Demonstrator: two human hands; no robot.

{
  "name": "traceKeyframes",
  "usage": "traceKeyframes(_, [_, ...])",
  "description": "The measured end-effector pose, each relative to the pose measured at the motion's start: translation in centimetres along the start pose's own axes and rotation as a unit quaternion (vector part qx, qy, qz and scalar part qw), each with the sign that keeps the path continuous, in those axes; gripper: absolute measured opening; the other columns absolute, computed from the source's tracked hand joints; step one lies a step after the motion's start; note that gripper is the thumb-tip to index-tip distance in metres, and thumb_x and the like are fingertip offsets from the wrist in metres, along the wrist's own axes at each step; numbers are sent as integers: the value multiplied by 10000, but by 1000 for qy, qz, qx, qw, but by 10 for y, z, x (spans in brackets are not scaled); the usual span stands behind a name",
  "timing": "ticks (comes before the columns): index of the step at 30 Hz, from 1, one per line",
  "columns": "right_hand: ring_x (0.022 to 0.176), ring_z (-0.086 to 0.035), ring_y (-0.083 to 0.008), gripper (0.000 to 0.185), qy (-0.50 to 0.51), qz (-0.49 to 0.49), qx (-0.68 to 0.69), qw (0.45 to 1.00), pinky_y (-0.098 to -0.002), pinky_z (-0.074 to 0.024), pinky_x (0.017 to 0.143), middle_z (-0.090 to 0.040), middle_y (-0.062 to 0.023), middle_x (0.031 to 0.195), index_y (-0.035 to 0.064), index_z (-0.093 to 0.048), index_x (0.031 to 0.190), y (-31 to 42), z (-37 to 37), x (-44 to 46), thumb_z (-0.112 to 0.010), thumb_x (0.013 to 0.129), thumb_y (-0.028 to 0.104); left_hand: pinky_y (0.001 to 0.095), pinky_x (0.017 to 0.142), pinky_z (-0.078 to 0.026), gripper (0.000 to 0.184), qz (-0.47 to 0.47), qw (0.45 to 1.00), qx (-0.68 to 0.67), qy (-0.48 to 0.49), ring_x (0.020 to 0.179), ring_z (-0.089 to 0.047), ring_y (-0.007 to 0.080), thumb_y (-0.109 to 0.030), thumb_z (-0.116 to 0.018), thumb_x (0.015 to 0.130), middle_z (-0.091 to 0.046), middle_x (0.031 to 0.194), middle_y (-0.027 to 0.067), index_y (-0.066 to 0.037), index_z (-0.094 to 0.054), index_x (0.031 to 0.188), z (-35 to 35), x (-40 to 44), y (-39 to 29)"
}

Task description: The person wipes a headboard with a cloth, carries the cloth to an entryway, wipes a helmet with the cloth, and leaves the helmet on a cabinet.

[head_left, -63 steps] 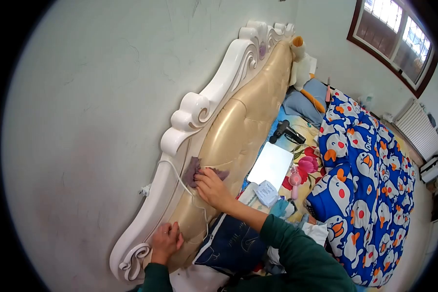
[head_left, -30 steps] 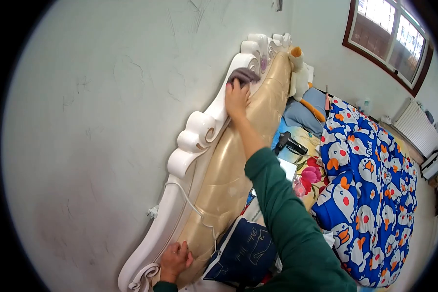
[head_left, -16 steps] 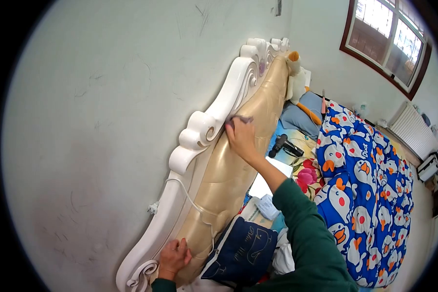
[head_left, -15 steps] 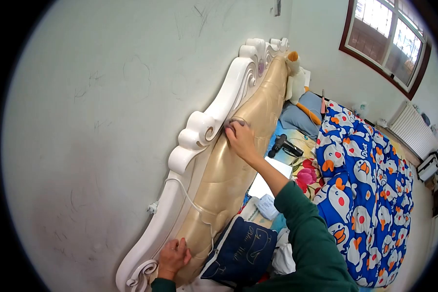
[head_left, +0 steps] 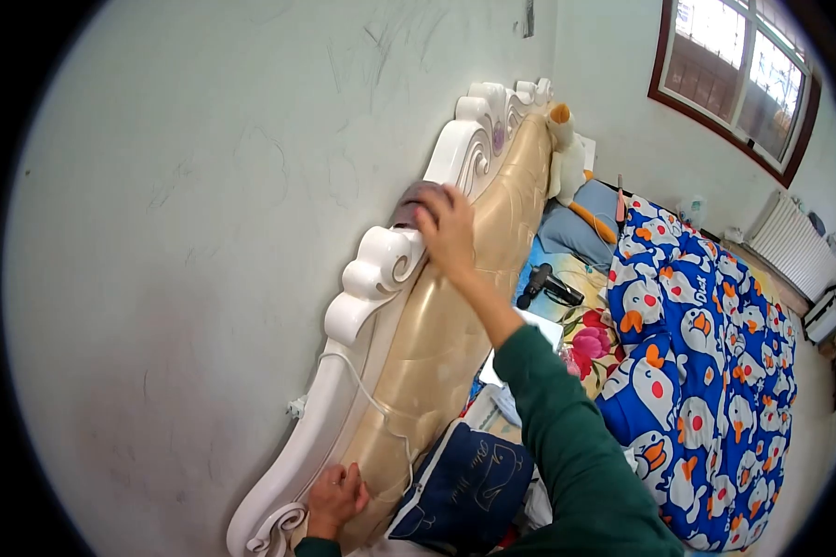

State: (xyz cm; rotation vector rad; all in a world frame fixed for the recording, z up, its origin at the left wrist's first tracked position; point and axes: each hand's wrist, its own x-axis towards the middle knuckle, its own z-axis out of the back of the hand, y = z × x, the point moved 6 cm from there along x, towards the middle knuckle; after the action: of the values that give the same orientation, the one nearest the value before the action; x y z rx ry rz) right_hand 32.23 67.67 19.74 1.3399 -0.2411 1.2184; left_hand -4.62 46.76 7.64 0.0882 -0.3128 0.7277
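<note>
A dark greyish-purple cloth [head_left: 411,202] lies over the top edge of the white carved headboard frame [head_left: 377,265]. My right hand [head_left: 448,227] presses it there, with its fingers bent over it. Lower down, my left hand [head_left: 336,499] rests against the tan padded panel [head_left: 437,311] with its fingers curled and nothing visible in them. A white cable [head_left: 367,395] hangs over the frame and down the padding, just above my left hand.
On the bed are a navy cushion [head_left: 464,483], a black hair-dryer-like device [head_left: 550,285], a grey-blue pillow [head_left: 581,227] and a blue duck-print quilt [head_left: 697,371]. A plush duck [head_left: 567,162] leans at the headboard's far end. The scuffed wall [head_left: 186,232] stands behind.
My right hand has moved with the cloth from the tan padding up and left onto the white frame's top edge. My left hand stays at about the same place on the padding.
</note>
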Motion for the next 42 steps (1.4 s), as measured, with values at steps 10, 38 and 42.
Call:
traceKeyframes(10, [1284, -138, -442, 390, -95, 17, 9, 995, -425, -158, 1058, -85, -311, 1384, 43, -468, 1222, -58, -31, 74, -449, 833, 56, 370, 562, -462, 378, -4, 1000, -7, -6, 679, -536, 289, -204, -610, 691, -520, 854, 127, -66, -545, 1037, 2, 3, 1])
traceKeyframes(38, [718, -565, -409, 220, 10, -121, -103, 987, -478, -432, 685, -584, -253, 737, -30, -570, 824, -60, -10, -11, -453, 835, 156, 324, 498, -430, 407, -11, 1000, -4, -9, 614, -514, 233, -184, -643, 649, -504, 784, 81, -75, -530, 1024, -3, 1, 3])
traceKeyframes(42, [717, -557, -412, 207, 34, -114, -111, 987, -482, -425, 692, -574, -265, 725, -56, -543, 826, -31, -5, -42, -471, 823, 138, 322, 513, -436, 392, -6, 1000, -2, -19, 634, -524, 231, -178, -638, 659, -503, 793, 81, -73, -534, 1022, -1, 2, 1])
